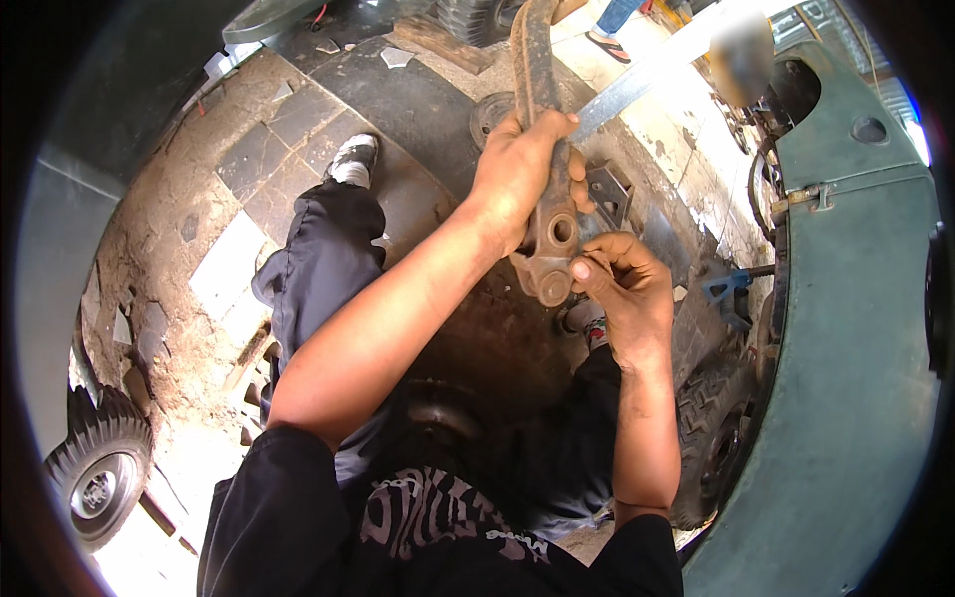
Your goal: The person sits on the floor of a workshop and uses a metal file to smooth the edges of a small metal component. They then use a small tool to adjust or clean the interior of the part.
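Bar (535,72) (rusty) | left hand (514,174) clamped round it | right hand (637,294) at holed lower end, grip unclear

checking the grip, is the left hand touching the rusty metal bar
Touching: the head view shows the left hand wrapped around the rusty metal bar, fingers curling past its edge.

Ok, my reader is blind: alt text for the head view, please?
A person's left hand grips what looks like a rusty, curved leaf spring; the right hand is at its lower end. Around are cracked floor tiles, a green vehicle panel and a treaded wheel.
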{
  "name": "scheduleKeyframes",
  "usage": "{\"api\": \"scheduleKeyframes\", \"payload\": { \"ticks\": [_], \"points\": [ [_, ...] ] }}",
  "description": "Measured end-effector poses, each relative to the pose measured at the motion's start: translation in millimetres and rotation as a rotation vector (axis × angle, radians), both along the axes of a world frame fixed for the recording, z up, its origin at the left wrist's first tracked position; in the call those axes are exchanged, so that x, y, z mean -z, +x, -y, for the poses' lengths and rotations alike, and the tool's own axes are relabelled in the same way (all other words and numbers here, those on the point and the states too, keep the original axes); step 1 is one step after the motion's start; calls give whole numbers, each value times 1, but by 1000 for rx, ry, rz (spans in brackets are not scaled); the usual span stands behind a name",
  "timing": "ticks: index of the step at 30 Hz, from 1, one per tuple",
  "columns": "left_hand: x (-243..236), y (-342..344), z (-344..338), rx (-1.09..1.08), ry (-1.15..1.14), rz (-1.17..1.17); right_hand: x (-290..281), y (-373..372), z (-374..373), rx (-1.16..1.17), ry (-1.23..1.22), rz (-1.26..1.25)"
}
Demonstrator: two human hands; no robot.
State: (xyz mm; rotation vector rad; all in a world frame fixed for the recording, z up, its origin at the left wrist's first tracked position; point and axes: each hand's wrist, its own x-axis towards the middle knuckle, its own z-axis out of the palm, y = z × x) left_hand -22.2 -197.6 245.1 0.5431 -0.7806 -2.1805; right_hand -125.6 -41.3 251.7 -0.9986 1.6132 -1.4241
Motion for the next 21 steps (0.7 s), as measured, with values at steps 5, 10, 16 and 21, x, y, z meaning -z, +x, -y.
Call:
{"api": "scheduleKeyframes", "payload": {
  "ticks": [5, 10, 16, 21],
  "points": [
    [-1, 3, 2, 54, 68, 88, -3, 3, 1, -56, 95, -3],
    [-3, -2, -7, 17, -53, 210, 6, 9, 7, -1, 165, -124],
    [-4, 4, -6, -50, -5, 180, -3, 7, 5, -54, 198, -98],
    [-4, -1, -7, -24, -62, 231, -2, 7, 10, -66, 255, 3]
  ]
}}
